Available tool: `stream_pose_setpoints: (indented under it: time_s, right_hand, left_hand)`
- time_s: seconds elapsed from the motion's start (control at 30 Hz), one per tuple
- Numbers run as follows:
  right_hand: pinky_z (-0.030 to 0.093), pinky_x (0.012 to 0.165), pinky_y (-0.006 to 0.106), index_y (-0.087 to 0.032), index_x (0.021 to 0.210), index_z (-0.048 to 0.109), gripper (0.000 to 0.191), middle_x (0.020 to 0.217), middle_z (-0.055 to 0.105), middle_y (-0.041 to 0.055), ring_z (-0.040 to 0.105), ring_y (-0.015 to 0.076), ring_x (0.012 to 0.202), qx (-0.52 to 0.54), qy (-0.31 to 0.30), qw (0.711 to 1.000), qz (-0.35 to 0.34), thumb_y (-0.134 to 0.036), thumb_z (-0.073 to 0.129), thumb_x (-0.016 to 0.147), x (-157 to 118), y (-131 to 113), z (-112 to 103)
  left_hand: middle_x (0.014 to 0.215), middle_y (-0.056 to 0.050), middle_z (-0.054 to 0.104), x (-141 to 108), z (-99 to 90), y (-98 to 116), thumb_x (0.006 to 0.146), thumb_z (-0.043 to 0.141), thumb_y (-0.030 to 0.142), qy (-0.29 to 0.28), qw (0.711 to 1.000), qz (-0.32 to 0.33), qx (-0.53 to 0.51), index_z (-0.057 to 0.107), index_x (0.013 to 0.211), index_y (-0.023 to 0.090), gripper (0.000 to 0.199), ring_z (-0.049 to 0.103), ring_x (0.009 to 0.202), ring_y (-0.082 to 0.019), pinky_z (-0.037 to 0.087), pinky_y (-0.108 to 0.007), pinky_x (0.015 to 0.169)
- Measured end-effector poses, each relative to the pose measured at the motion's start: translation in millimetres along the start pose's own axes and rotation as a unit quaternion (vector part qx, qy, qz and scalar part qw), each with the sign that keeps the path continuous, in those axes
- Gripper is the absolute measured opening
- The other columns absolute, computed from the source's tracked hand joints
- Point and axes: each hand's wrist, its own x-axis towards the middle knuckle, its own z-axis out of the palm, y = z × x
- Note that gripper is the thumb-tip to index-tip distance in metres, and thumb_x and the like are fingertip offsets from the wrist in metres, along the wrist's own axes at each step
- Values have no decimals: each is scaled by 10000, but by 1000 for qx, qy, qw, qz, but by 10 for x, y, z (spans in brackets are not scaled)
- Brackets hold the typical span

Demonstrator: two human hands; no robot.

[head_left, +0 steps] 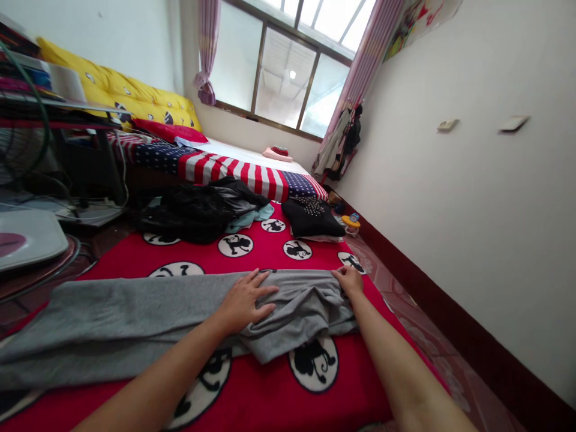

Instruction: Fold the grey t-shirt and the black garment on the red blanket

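A pair of grey pants [148,312] lies lengthwise across the red blanket [351,384], stretching to the left edge of view. My left hand [245,303] rests flat on the grey fabric near the middle, fingers spread. At the right end, my right hand [350,281] pinches the far corner of the pants between thumb and fingers. Between and below my hands the cloth is bunched into wrinkles, and a loose fold hangs toward me. The far edge of the pants runs fairly straight between both hands.
Beyond the pants lie a heap of dark clothes [189,210] and a folded black garment stack [312,217]. A bed with a striped, starred cover [234,171] stands behind. A white-topped stool [31,237] is at left; a wall [472,198] rises at right.
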Motion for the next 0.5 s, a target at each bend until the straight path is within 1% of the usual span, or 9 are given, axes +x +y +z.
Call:
stream_pose_setpoints:
  time_s: [0.07,0.1,0.13,0.2,0.27,0.33,0.37,0.47,0.5]
  right_hand:
    - [465,713,322,-201,729,703,152,762,698,75,662,255,837,-4,8,1000,4,-346,697,684,-22,-59,7]
    - [471,757,344,-198,779,709,163,840,706,93,657,269,900,-1,15,1000,-3,-316,712,667,-25,-105,1]
    - [470,812,368,-193,860,713,224,949,704,115,639,283,980,6,22,1000,-17,-292,716,659,-27,-156,-7]
    - [439,931,396,-188,1065,681,374,1171,653,139,578,281,1133,31,26,997,-65,-293,678,706,-50,-254,-13]
    - [407,1005,388,-202,1193,629,415,1264,621,112,552,238,1189,66,3,990,-123,-337,575,804,-124,-318,21]
    - [379,1052,405,-231,1174,647,380,1241,649,72,565,216,1187,99,-38,981,-166,-365,512,845,-246,-332,96]
    - [351,1078,437,-246,1138,668,360,1228,661,56,564,221,1195,112,-57,976,-178,-370,506,842,-312,-323,138]
    - [238,1129,536,-253,1065,703,354,1235,659,57,521,259,1257,149,-89,967,-186,-395,483,827,-453,-258,228]
    - [245,1127,537,-244,1064,705,377,1228,661,71,521,267,1256,169,-89,966,-176,-419,473,824,-473,-229,238]
  left_hand:
    - [1491,-33,421,0,-8,4,839,571,528,-4,1000,0,0,600,1263,391,446,314,1389,-351,291,-529,1089]
    - [1491,-32,422,-1,-11,5,837,575,526,-4,1000,0,-1,601,1262,393,446,317,1388,-351,292,-529,1089]
    - [1489,-31,425,-2,-13,4,835,579,523,-2,1000,0,-3,601,1262,392,448,321,1386,-350,293,-526,1090]
    - [1479,-34,438,-6,-17,-3,831,586,523,8,1000,4,-13,610,1255,381,448,339,1377,-345,296,-516,1091]
    - [1459,-43,464,-12,-20,-19,827,600,508,21,999,10,-30,637,1226,364,426,371,1358,-337,300,-504,1093]
    - [1428,-61,498,-21,-26,-36,826,617,463,33,998,17,-55,679,1170,335,372,422,1324,-323,315,-484,1088]
    - [1407,-72,519,-26,-31,-41,827,624,433,39,997,20,-70,701,1133,316,337,453,1299,-312,327,-469,1083]
    - [1330,-98,583,-49,-60,-30,829,630,368,60,990,26,-127,740,1040,255,263,530,1220,-271,371,-412,1056]
    - [1299,-102,604,-60,-78,-20,834,627,366,68,986,27,-150,744,1019,237,255,549,1194,-259,385,-393,1045]
